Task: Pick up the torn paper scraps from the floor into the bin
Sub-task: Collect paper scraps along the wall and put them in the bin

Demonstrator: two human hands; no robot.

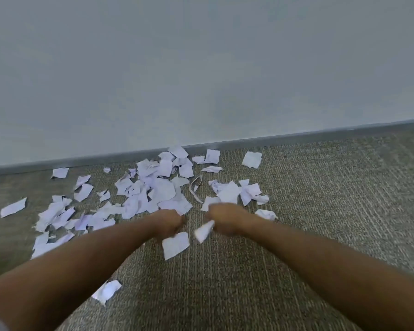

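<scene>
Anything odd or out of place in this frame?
Yes: torn paper scraps litter the carpet along the wall's baseboard. No bin is in view. Each hand, left hand and right hand, appears to have a grip on a scrap.

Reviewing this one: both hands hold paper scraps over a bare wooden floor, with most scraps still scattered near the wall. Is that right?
Not quite: the floor is grey-green carpet, not bare wood, as the head view shows. The rest stands: the left hand and right hand each hold a paper scrap, and most scraps lie near the wall.
</scene>
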